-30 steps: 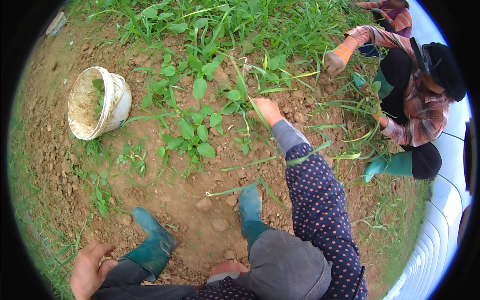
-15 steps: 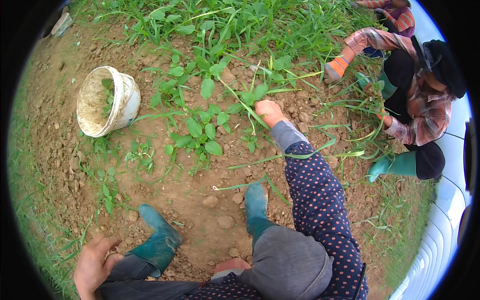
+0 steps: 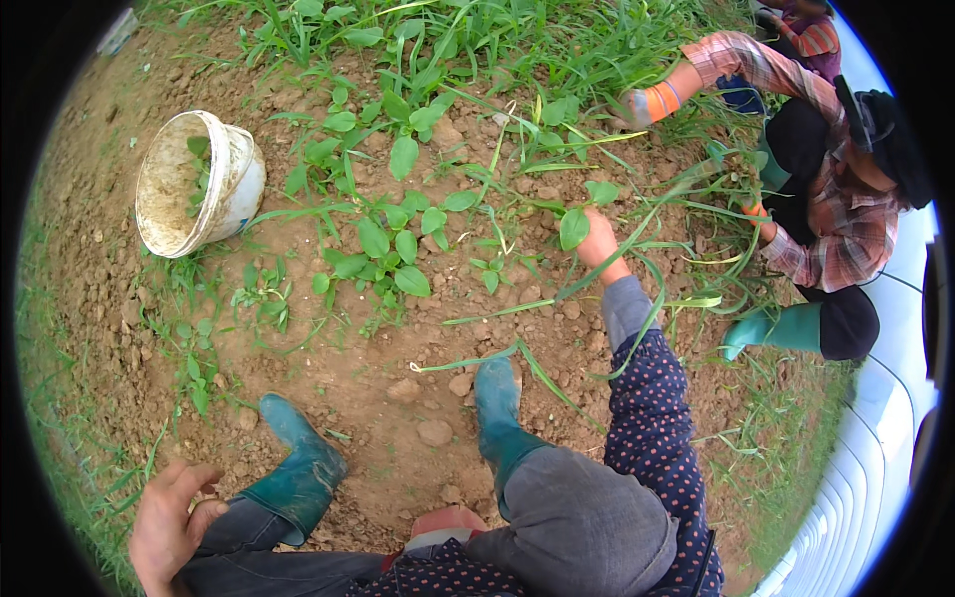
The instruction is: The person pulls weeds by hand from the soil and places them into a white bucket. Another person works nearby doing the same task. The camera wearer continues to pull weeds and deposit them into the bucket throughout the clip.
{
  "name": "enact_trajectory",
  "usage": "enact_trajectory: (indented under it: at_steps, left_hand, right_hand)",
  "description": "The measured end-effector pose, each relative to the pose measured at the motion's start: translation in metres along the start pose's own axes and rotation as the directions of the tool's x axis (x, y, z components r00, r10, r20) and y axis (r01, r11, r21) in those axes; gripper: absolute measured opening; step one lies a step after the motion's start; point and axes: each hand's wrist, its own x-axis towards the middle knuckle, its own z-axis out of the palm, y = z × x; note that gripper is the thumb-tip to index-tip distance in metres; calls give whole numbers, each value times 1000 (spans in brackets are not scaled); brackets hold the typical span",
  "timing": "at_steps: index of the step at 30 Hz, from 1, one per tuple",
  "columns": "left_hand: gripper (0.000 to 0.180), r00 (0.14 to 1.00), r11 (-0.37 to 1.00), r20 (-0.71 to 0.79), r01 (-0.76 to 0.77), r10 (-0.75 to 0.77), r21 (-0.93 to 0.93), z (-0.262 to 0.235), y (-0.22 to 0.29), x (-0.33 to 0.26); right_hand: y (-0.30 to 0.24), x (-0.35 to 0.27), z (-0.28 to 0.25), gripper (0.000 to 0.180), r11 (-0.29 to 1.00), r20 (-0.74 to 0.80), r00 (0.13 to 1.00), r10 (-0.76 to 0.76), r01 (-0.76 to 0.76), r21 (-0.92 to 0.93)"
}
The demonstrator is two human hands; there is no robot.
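Observation:
My right hand [image 3: 597,245] is closed on a small broad-leaved green plant [image 3: 574,229], just above the soil; its fingertips are partly hidden. Long narrow green leaves [image 3: 652,284] cross in front of and beside my right wrist. To the left of that hand, a clump of broad-leaved plants [image 3: 376,241] is rooted in the brown soil. My left hand [image 3: 169,522] hangs beside my left knee, holding nothing, its fingers apart and slightly curled.
A dirty white bucket [image 3: 204,184] leans on its side at the left, some greenery inside. My green boots [image 3: 298,468] stand on cloddy soil. At the right crouches a co-worker [image 3: 846,209] in orange-striped gloves, with another person behind. White plastic sheeting [image 3: 885,438] runs along the right edge.
My right hand has moved right and slightly nearer, with the broad-leaved plant in its fingers. The co-worker's gloved far hand has shifted left and away. My left hand stays beside my knee.

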Motion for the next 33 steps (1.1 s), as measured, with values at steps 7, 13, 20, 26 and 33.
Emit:
enact_trajectory:
  at_steps: [7, 13, 20, 26, 33]
  left_hand:
    - [34, 1000, 1000, -2, -1, 1, 11, 2, 2, 0]
    - [36, 1000, 1000, 11, 3, -3, 3, 0, 4, -1]
    - [35, 1000, 1000, -5, 2, -2, -4, 3, 3, 1]
    - [35, 1000, 1000, 8, -10, 10, -13, 0, 3, 1]
    - [36, 1000, 1000, 6, -10, 10, 7, 1, 3, 0]
  right_hand:
    - [-50, 10, 11, 32, 637, 399, 893, 209, -434, 637]
    - [-83, 11, 8, 30, 969, 461, 886, -41, -77, 233]
    - [-69, 9, 24, 29, 713, 507, 828, 238, -504, 488]
    - [-69, 6, 16, 27, 314, 540, 759, 364, -646, 696]
    - [-60, -3, -17, 21, 101, 497, 706, 504, -620, 778]
